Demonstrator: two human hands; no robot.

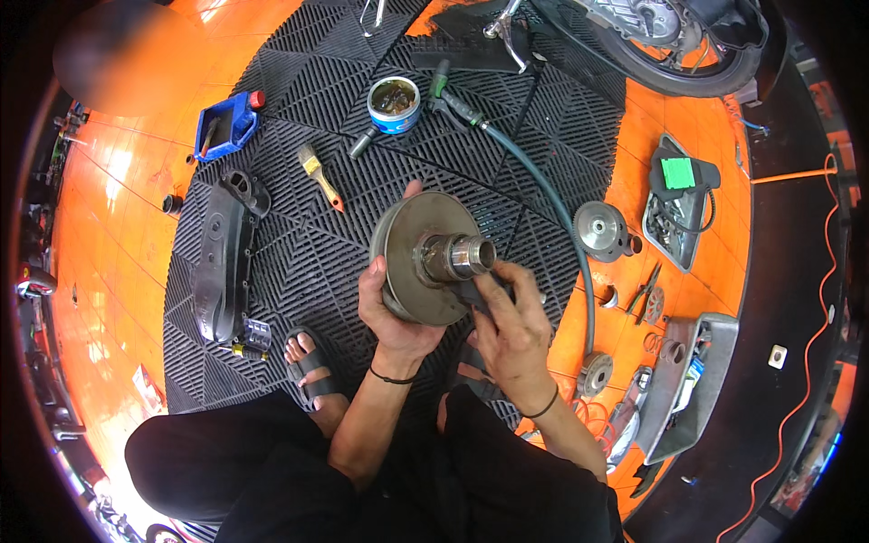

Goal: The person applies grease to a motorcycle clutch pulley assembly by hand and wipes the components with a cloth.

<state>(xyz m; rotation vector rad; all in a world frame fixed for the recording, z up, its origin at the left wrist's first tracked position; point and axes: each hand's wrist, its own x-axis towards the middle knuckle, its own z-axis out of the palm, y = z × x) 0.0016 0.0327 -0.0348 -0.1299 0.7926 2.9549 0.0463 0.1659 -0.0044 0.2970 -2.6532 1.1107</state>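
My left hand [396,312] is closed around the rim of a metal scooter pulley [409,271]. Two broad round plates form it, and a threaded hub sticks out toward the right. At the hub's end, my right hand [518,333] has its fingers bent, with the fingertips close to or touching the collar. Something dark lies under those fingers, and a small metal tip shows beside them; what it is stays mostly hidden. The pulley is held up above a black ribbed mat [299,249], between my knees and a paintbrush [320,177].
Beyond the pulley are an open can [395,104] of dark liquid, an air gun [453,101] with its hose, and a cut blue container [226,127]. A black cover [224,262] lies left. Metal parts, pliers [646,294] and a grey tray [692,389] lie right. A motorcycle wheel [688,77] stands far right.
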